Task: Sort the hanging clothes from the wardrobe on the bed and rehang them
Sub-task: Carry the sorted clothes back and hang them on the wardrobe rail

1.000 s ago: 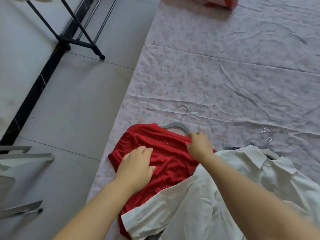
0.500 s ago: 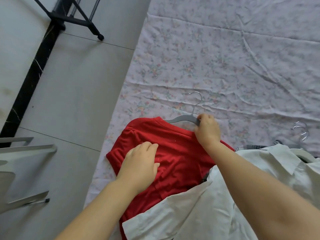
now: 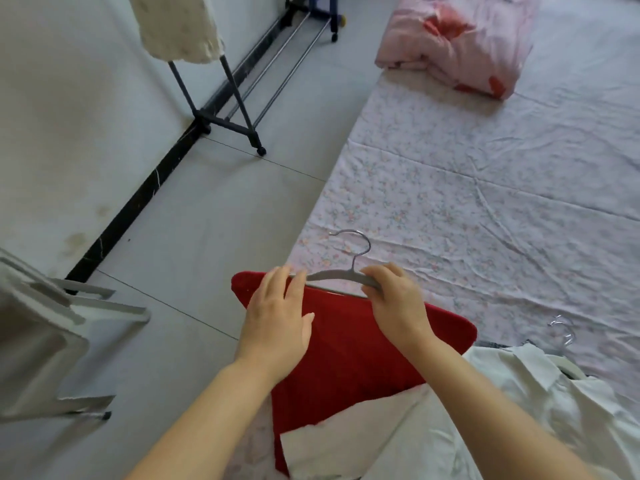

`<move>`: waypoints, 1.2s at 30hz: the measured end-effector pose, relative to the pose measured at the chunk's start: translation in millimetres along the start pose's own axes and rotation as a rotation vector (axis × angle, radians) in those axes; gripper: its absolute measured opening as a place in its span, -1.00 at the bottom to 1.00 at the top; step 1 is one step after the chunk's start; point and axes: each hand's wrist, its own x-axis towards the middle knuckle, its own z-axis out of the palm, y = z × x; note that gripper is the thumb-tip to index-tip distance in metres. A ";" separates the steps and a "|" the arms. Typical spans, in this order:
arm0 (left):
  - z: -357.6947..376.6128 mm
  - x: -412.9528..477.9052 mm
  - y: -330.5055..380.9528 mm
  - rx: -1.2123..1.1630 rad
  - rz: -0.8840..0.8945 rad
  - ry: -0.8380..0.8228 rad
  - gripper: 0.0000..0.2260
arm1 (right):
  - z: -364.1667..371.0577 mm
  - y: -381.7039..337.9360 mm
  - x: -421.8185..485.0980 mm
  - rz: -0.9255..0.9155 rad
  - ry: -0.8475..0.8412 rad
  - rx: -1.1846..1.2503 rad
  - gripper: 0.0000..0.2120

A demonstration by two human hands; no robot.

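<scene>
**A:** Where does the job stand?

**B:** The clothes rack (image 3: 225, 109) is off on the floor to the left, well apart. The left hand (image 3: 277, 320) lies flat, fingers straight, on the shoulder of the red top (image 3: 346, 358), which lies at the near edge of the bed (image 3: 485, 202).

**A:** And the hanger?

**B:** The hanger (image 3: 329, 276) sits at the neckline, hook pointing away. The right hand (image 3: 394, 299) is curled round its right arm. I'd say the top is being seated on it.

**A:** Next?

**B:** Probably square the shoulders, then lift it clear of the white shirt (image 3: 519, 410) overlapping its hem.
</scene>
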 end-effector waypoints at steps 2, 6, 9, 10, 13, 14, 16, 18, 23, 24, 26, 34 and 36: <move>-30.4 -12.7 -6.7 -0.008 -0.021 0.090 -0.45 | -8.0 -42.6 -9.6 -0.073 -0.011 0.001 -0.78; -86.9 -57.7 -31.5 -0.029 -0.061 0.215 -0.50 | -21.6 -129.0 -41.1 -0.235 -0.027 -0.024 -0.80; -128.5 -107.3 -53.6 -0.055 -0.079 0.321 -0.58 | -27.3 -195.1 -71.3 -0.345 -0.047 -0.038 -0.80; -143.2 -126.1 -61.1 -0.062 -0.083 0.381 -0.61 | -27.9 -218.3 -82.3 -0.389 -0.050 -0.039 -0.80; -190.1 -186.9 -84.3 -0.059 -0.087 0.574 -0.69 | -26.4 -288.2 -119.1 -0.510 -0.062 -0.045 -0.79; -205.9 -210.0 -91.9 -0.051 -0.098 0.626 -0.70 | -24.7 -311.0 -133.2 -0.548 -0.071 -0.039 -0.79; -236.6 -258.5 -107.5 -0.027 -0.139 0.724 -0.68 | -18.7 -356.3 -162.9 -0.629 -0.088 -0.025 -0.80; -264.5 -309.8 -124.1 0.009 -0.200 0.827 -0.67 | -8.9 -400.7 -194.8 -0.717 -0.101 -0.011 -0.81; -315.2 -446.1 -166.4 0.034 -0.334 1.069 -0.71 | 36.2 -497.9 -279.1 -0.927 -0.149 0.039 -0.80; -323.5 -473.5 -174.4 0.041 -0.356 1.106 -0.71 | 47.6 -514.2 -296.1 -0.970 -0.171 0.041 -0.79; -338.7 -528.6 -190.2 0.093 -0.408 1.159 -0.71 | 73.0 -545.7 -329.9 -1.054 -0.218 0.061 -0.76; -376.6 -713.8 -232.6 0.353 -0.782 1.306 -0.70 | 167.1 -655.2 -452.0 -1.386 -0.429 0.129 -0.61; -380.4 -754.7 -238.9 0.377 -0.889 1.354 -0.72 | 190.8 -679.0 -480.2 -1.487 -0.486 0.118 -0.56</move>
